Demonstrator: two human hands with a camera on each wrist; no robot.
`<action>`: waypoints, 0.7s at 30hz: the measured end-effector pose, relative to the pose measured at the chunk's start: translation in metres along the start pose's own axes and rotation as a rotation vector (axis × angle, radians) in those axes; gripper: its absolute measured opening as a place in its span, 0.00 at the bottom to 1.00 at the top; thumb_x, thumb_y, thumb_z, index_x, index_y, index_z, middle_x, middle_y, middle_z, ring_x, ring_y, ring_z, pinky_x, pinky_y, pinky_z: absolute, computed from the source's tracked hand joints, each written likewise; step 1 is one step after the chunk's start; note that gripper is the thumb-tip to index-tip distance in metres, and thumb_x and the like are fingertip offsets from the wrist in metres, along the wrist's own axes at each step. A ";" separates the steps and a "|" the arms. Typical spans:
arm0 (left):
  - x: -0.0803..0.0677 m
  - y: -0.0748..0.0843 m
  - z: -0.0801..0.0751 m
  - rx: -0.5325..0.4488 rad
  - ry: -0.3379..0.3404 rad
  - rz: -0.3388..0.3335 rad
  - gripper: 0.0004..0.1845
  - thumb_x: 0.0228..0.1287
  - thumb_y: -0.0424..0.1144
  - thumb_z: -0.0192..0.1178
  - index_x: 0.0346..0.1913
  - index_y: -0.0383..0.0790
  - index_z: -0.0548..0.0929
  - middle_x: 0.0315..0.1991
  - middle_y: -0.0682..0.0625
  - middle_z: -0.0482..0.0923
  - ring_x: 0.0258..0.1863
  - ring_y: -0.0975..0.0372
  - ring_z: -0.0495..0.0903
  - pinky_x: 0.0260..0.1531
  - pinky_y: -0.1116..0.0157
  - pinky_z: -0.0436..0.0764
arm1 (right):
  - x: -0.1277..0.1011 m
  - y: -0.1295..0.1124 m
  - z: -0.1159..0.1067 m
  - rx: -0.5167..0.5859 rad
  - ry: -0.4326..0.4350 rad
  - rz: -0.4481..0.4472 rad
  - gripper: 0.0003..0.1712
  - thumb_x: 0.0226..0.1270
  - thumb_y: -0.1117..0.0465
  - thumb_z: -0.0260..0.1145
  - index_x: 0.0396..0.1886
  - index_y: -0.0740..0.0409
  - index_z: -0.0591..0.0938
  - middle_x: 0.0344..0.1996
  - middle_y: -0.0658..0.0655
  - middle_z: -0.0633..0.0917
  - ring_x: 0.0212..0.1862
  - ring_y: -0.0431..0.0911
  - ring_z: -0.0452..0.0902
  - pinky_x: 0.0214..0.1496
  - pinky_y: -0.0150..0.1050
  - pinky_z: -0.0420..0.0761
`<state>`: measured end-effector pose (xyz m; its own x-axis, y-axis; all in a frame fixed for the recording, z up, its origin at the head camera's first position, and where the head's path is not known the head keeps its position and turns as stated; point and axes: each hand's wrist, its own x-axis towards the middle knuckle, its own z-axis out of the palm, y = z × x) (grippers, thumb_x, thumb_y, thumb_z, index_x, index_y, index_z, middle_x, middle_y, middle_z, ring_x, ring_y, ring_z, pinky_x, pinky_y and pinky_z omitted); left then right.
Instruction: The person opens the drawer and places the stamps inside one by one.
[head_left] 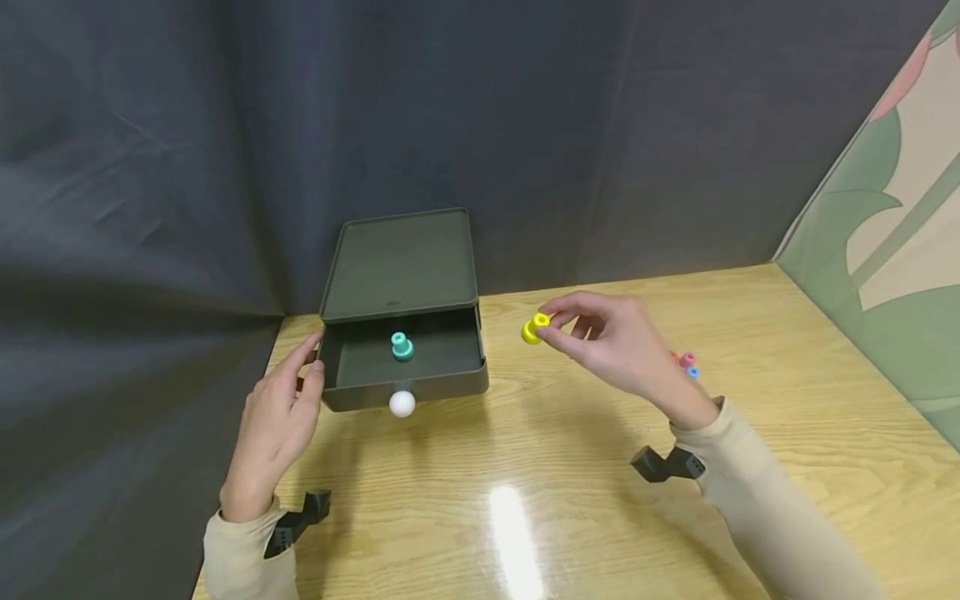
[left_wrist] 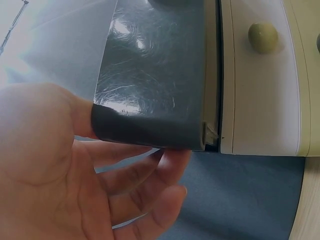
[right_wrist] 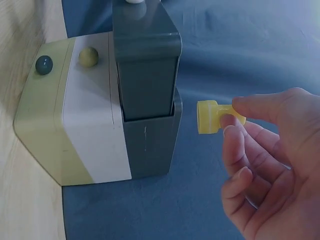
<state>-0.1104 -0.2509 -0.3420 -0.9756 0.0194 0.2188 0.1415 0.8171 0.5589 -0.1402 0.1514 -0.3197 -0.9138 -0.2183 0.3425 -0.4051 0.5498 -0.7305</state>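
One wooden table carries one dark box with its single drawer pulled out, one white knob on its front. Inside stands one teal spool. The left hand rests relaxed against the drawer's left corner, fingers loosely straight. The right hand, raised right of the box, pinches one yellow spool between thumb and fingertips. Behind it lie perhaps two small spools, pink and blue.
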 end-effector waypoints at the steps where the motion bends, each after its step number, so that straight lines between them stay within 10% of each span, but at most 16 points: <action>1: 0.000 0.000 0.000 -0.002 -0.001 -0.002 0.28 0.87 0.48 0.40 0.83 0.49 0.67 0.68 0.37 0.81 0.47 0.46 0.88 0.43 0.46 0.77 | 0.000 -0.001 0.001 0.000 -0.003 -0.005 0.13 0.65 0.61 0.80 0.48 0.53 0.92 0.35 0.50 0.92 0.26 0.41 0.80 0.29 0.32 0.77; 21: 0.001 0.000 -0.001 -0.002 -0.007 -0.006 0.28 0.87 0.48 0.40 0.83 0.48 0.67 0.69 0.36 0.80 0.49 0.45 0.87 0.46 0.43 0.77 | 0.019 -0.023 0.019 0.014 -0.068 -0.071 0.12 0.66 0.56 0.79 0.48 0.48 0.92 0.33 0.43 0.91 0.27 0.41 0.81 0.29 0.35 0.77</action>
<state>-0.1109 -0.2518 -0.3414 -0.9776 0.0186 0.2096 0.1360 0.8158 0.5621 -0.1486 0.1195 -0.3080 -0.8823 -0.3111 0.3533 -0.4691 0.5200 -0.7138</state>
